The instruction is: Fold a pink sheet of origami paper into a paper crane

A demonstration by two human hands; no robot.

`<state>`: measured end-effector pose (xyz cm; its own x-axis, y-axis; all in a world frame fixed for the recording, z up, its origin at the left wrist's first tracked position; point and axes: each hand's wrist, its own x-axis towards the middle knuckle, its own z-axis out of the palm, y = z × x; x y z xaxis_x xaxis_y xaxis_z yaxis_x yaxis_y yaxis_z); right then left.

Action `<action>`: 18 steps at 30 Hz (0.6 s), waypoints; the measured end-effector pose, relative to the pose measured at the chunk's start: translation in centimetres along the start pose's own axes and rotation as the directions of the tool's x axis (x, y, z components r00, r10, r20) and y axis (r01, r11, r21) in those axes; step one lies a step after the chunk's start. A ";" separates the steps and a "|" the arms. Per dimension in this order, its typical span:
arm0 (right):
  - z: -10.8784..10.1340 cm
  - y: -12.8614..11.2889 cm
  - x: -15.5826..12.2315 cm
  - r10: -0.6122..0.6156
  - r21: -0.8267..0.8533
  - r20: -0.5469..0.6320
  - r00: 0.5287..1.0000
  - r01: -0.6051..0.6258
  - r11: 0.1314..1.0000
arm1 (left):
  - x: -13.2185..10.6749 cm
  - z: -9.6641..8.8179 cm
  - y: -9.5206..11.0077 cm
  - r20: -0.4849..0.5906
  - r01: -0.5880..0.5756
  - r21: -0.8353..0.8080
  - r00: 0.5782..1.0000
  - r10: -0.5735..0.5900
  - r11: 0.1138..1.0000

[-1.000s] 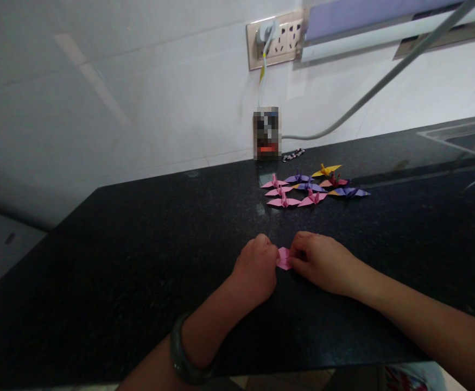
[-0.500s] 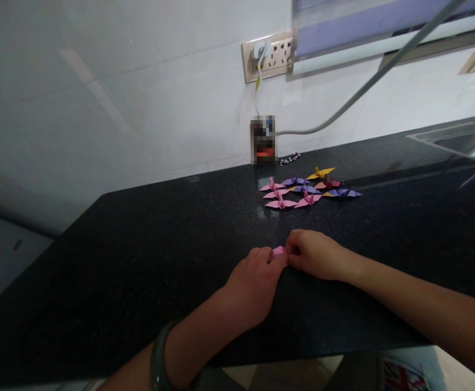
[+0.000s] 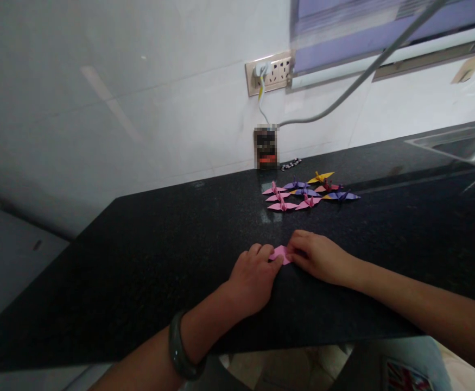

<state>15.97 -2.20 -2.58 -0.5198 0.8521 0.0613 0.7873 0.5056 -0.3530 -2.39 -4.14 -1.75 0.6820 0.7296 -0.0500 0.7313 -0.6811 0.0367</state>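
Observation:
A small pink piece of folded paper [image 3: 282, 254] lies on the black countertop [image 3: 172, 250] between my hands. My left hand [image 3: 254, 274] grips its left side, fingers on the far edge and thumb on the near part. On the right side my right hand [image 3: 316, 255] pinches the paper between thumb and fingertips. The fingers cover both ends of the sheet, so its whole shape is hidden. Beyond my hands sit several folded paper cranes: pink cranes [image 3: 283, 206], purple cranes [image 3: 342, 196], a yellow crane [image 3: 321, 177] and a red crane [image 3: 329, 187].
Against the wall stands a phone-sized blurred object [image 3: 266, 147], with a black-and-white strand [image 3: 291, 164] beside it. A grey cable [image 3: 343, 100] runs to it from the upper right. Above is a wall socket [image 3: 268, 74] with a white plug. A sink edge [image 3: 444, 143] shows at right.
My thumbs and fingers have shifted slightly, and more of the pink paper shows between them. The view has tilted a little; the cranes have not moved on the counter.

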 end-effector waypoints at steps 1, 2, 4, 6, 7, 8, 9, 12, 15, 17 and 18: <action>0.0 -0.1 -0.5 -0.067 -0.032 -0.013 0.998 0.066 0.997 | -0.1 0.0 0.1 -0.008 0.005 0.000 1.000 -0.005 1.000; 0.1 -0.2 -0.9 -0.129 -0.077 -0.016 0.992 0.127 0.989 | -0.1 0.0 0.2 -0.017 0.009 0.000 1.000 -0.009 1.000; 0.2 -0.5 -1.5 -0.212 -0.185 -0.006 0.977 0.207 0.961 | -0.2 0.0 0.3 -0.030 0.018 -0.001 0.999 -0.018 1.000; 0.3 -0.8 -1.8 -0.238 -0.252 0.002 0.971 0.231 0.940 | -0.3 -0.1 0.5 -0.040 0.030 0.000 0.999 -0.030 1.000; 0.3 -0.9 -1.9 -0.231 -0.266 -0.003 0.973 0.222 0.938 | -0.3 -0.1 0.6 -0.045 0.037 0.001 0.998 -0.037 0.999; 0.3 -1.0 -1.9 -0.216 -0.267 -0.012 0.976 0.206 0.941 | -0.3 -0.2 0.6 -0.050 0.044 0.002 0.998 -0.044 0.999; 0.3 -1.0 -2.0 -0.200 -0.261 -0.022 0.980 0.187 0.947 | -0.4 -0.2 0.7 -0.054 0.050 0.003 0.997 -0.050 0.999; 0.1 -0.8 -2.4 -0.170 -0.235 -0.046 0.984 0.155 0.960 | -0.6 -0.3 0.7 -0.059 0.064 0.006 0.996 -0.063 0.998; -0.1 -0.6 -2.7 -0.183 -0.219 -0.056 0.982 0.166 0.961 | -1.1 -0.3 0.4 -0.061 0.069 0.002 0.996 -0.069 0.998; 0.0 -0.5 -2.8 -0.196 -0.218 -0.056 0.979 0.180 0.959 | -1.4 -0.3 0.1 -0.064 0.072 0.004 0.995 -0.072 0.997; 0.1 -0.5 -2.8 -0.199 -0.221 -0.054 0.979 0.182 0.958 | -1.5 -0.4 0.0 -0.067 0.074 0.007 0.995 -0.073 0.997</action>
<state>16.98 -4.82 -2.65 -0.6472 0.7406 0.1808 0.7328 0.6697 -0.1205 -3.42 -5.23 -1.26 0.6255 0.7801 0.0140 0.7797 -0.6256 0.0261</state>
